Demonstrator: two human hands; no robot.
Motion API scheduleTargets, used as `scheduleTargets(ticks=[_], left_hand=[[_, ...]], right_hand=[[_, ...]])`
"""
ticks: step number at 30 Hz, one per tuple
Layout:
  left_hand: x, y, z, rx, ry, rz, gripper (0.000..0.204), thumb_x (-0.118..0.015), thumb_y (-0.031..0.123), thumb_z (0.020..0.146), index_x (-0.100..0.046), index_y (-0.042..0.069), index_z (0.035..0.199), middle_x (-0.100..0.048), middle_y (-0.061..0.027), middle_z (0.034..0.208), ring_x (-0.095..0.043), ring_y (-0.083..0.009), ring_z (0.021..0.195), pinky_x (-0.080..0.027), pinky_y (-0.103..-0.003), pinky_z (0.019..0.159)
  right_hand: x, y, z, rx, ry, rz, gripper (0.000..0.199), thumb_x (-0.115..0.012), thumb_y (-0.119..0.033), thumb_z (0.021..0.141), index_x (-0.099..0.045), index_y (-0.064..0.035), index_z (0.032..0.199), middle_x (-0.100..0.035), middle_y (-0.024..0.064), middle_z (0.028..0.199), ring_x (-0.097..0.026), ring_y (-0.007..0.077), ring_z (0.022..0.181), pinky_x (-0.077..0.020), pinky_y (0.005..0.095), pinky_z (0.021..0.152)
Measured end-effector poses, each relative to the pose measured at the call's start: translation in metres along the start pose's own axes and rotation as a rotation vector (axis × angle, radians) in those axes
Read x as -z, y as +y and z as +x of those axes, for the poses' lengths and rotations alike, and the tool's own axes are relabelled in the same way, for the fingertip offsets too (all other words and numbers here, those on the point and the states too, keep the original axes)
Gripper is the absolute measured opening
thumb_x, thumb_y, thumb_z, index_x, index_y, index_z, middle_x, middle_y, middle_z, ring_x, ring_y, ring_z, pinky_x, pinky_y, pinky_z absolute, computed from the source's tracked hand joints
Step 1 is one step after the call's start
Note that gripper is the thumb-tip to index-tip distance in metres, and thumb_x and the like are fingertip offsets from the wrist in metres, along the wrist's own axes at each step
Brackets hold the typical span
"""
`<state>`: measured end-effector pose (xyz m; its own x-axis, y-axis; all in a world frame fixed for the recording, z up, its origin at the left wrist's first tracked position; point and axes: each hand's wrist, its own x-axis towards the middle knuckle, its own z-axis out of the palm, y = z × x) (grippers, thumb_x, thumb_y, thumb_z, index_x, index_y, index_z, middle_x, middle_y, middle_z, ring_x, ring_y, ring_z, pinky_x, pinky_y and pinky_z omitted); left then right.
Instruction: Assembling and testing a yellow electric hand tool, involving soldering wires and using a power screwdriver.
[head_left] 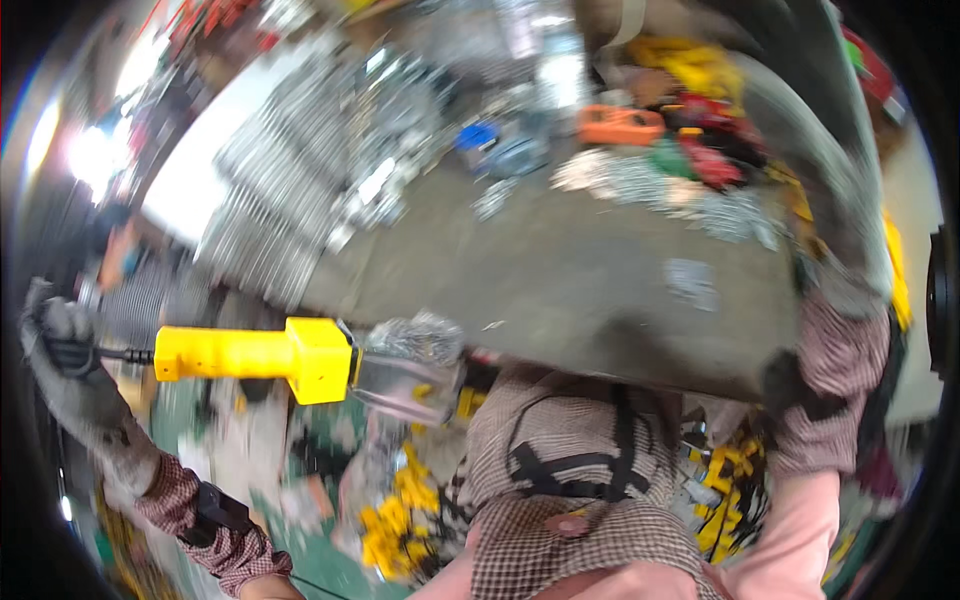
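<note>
My left hand (68, 335), in a grey glove, is out at the far left with its fingers closed round a black cord (125, 354). The cord runs into the handle of a yellow handheld lamp-like tool (315, 360), which lies sideways across the view. Its right end carries a clear, see-through cover (405, 385) beside the table's near edge. My right hand (800, 120), also in a grey glove, reaches up along the right side of the table; motion smears it and its fingers cannot be made out.
The dark table (530, 270) bears stacked metal strips (275, 180) at left, a blue round piece (477, 136), an orange block (620, 125), small metal parts (640, 180) and red and yellow pieces behind. Below the table, yellow parts (395, 520) lie heaped on both sides of my lap.
</note>
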<state>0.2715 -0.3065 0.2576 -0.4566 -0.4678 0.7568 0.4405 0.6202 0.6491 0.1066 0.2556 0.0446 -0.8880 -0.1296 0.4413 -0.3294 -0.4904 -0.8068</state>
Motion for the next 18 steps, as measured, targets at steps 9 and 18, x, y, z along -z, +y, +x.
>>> scheduleTargets(ticks=[9, 18], left_hand=[[0.119, -0.192, -0.167, 0.95, -0.343, 0.486, 0.035, -0.062, 0.039, 0.099, -0.067, 0.008, 0.115, -0.068, 0.0007, 0.093, -0.063, -0.0114, 0.087, -0.049, -0.027, 0.081], [0.185, -0.323, -0.512, 0.866, -0.325, 1.02, 0.033, -0.064, 0.031, 0.097, -0.07, 0.001, 0.108, -0.073, -0.0192, 0.089, -0.071, -0.0373, 0.086, -0.054, -0.047, 0.077]], right_hand=[[0.042, 0.061, -0.039, -0.515, -0.229, -1.02, 0.045, -0.054, -0.009, 0.1, -0.05, -0.0007, 0.144, -0.053, 0.014, 0.145, -0.045, 0.0238, 0.139, -0.0308, 0.0346, 0.117], [0.01, 0.078, -0.054, -0.378, -0.092, -1.267, 0.036, -0.05, -0.013, 0.102, -0.054, 0.0005, 0.135, -0.056, 0.0157, 0.134, -0.052, 0.0263, 0.128, -0.0358, 0.0366, 0.112]])
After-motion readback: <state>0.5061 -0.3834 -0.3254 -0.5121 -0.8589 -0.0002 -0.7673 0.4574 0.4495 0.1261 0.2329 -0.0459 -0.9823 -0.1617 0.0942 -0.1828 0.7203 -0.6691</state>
